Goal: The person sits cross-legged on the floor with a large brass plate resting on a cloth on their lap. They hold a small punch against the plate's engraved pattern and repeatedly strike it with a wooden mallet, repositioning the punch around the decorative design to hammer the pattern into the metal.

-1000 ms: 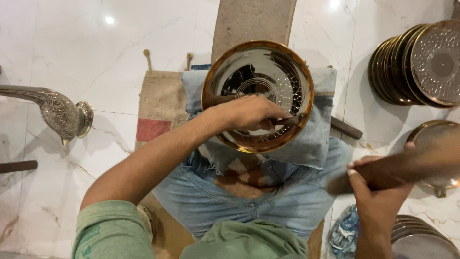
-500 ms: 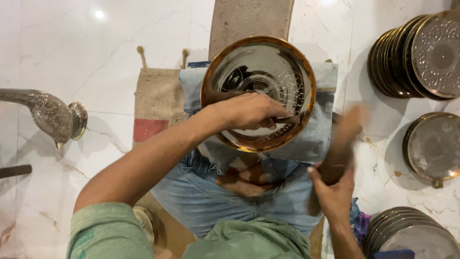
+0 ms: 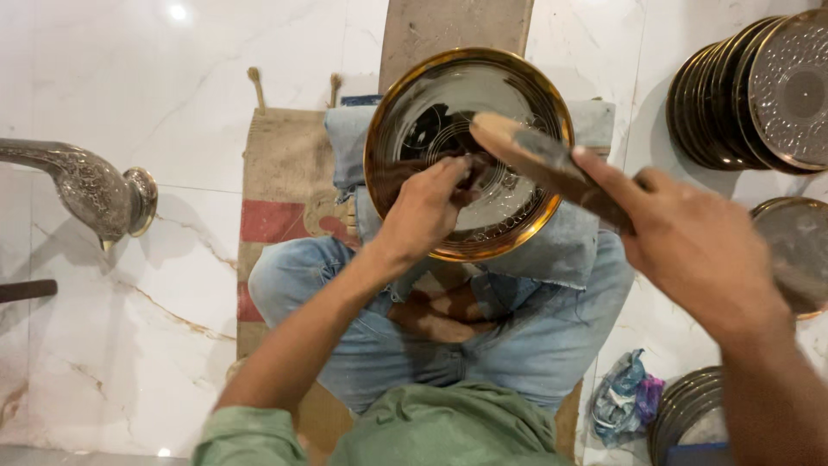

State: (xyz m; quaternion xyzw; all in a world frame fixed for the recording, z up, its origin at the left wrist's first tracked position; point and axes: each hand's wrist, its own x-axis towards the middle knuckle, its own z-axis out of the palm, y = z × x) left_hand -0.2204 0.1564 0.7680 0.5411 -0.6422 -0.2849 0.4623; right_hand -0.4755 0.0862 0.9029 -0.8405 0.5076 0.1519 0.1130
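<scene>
1. Round metal plate (image 3: 509, 216) with a gold rim sits on the person's lap, on a bit of blue denim cloth (image 3: 565, 250) over their crossed legs. It's tilted up a little toward the camera, pretty much dead centre.
2. Left hand (image 3: 423, 211) rests on the plate's inner face. Its fingers (image 3: 457, 168) are curled and pinched together near the middle of the plate, maybe on something small, but I can't tell what's under them.
3. Right hand (image 3: 699, 250) has its fingers closed around a wooden stick (image 3: 552, 164), which is a handle or mallet of some sort. The stick's worn end pokes over the plate, just beside the left hand's fingertips, and it covers part of the plate's right side.
4. Around them is a burlap sack (image 3: 276, 173) with a red stripe, spread on the white marble floor (image 3: 129, 328) under the legs. A flat stone slab (image 3: 453, 26) sits just past the plate's top edge.
5. On the left, well apart from the plate, there's a silver metal spout-shaped piece (image 3: 86, 185) and a dark rod (image 3: 26, 289) at the frame edge.
6. Top right is a stack of patterned plates (image 3: 759, 91) leaning on edge. Another single plate (image 3: 798, 250) lies flat below it, half hidden by the right hand.
7. Bottom right there's another plate stack (image 3: 690, 418), with a crumpled blue and purple rag (image 3: 630, 397) touching its side.
</scene>
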